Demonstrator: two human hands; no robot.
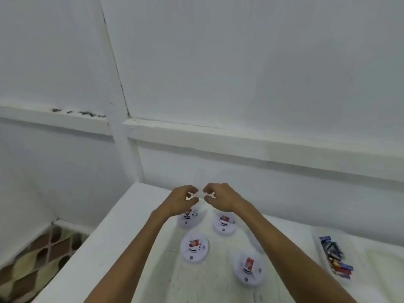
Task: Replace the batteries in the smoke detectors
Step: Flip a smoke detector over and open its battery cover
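Four round white smoke detectors lie on the white table, each with a red battery showing in its middle: far left (187,220), far right (224,224), near left (194,248), near right (249,267). My left hand (182,199) hovers over the far-left detector and hides part of it. My right hand (220,196) hovers just beyond the far-right one. Both hands have loosely curled fingers, with fingertips almost meeting. Only blurred white shows between thumbs and fingers, and I make out no object in either hand.
A clear tray (317,241) at the right holds several loose batteries (335,258). The table (122,226) stands in a corner against white walls with a ledge (240,136). A patterned floor (32,265) lies below on the left.
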